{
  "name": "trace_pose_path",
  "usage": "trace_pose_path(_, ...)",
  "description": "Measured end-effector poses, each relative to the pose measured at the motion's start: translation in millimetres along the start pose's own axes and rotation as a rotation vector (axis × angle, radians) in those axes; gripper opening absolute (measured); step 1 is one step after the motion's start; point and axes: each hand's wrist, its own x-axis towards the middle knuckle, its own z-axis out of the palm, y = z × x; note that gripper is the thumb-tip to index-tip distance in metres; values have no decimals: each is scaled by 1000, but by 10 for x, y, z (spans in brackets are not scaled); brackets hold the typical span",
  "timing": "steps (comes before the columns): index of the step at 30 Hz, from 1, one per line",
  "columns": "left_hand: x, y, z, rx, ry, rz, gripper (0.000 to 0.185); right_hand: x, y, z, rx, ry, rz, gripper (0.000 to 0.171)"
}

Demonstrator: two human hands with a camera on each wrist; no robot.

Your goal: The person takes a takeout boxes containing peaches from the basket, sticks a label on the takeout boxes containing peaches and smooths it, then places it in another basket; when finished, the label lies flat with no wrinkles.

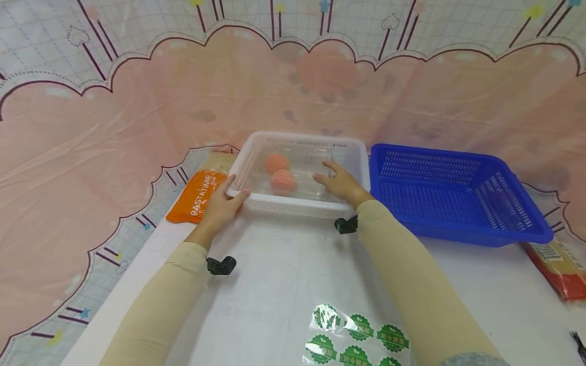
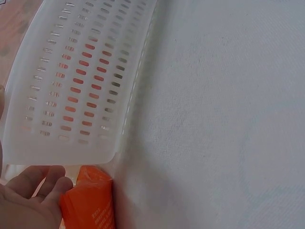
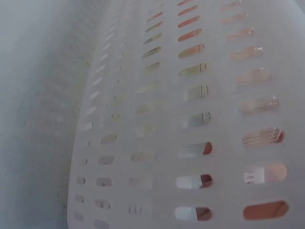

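In the head view, my left hand (image 1: 222, 206) holds the near left corner of a white slotted plastic basket (image 1: 302, 203). Its fingers are beside the basket's end wall in the left wrist view, close to an orange bag (image 2: 90, 200). Inside the basket lies a clear plastic box (image 1: 309, 175) containing two round orange-coloured items (image 1: 284, 181), perhaps fruit. My right hand (image 1: 343, 185) reaches over the basket's right part, thumb and forefinger spread at the box's right end. Whether they touch it is unclear. The right wrist view shows mostly the basket's slotted wall (image 3: 162, 105).
A blue slotted basket (image 1: 458, 203) stands right of the white one. The orange packet (image 1: 194, 193), lettered PASTATIME, lies at the left. Green round stickers on a clear sheet (image 1: 357, 335) lie at the front, and a red-and-yellow packet (image 1: 558, 269) is at far right.
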Motion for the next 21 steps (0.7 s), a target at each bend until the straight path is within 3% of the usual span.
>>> trace_pose_path(9, 3, 17, 5, 7, 8, -9, 77, 7, -18, -3, 84, 87, -9, 64)
trace_pose_path(21, -13, 23, -5, -8, -2, -10, 76, -17, -20, -23, 211, 119, -43, 59)
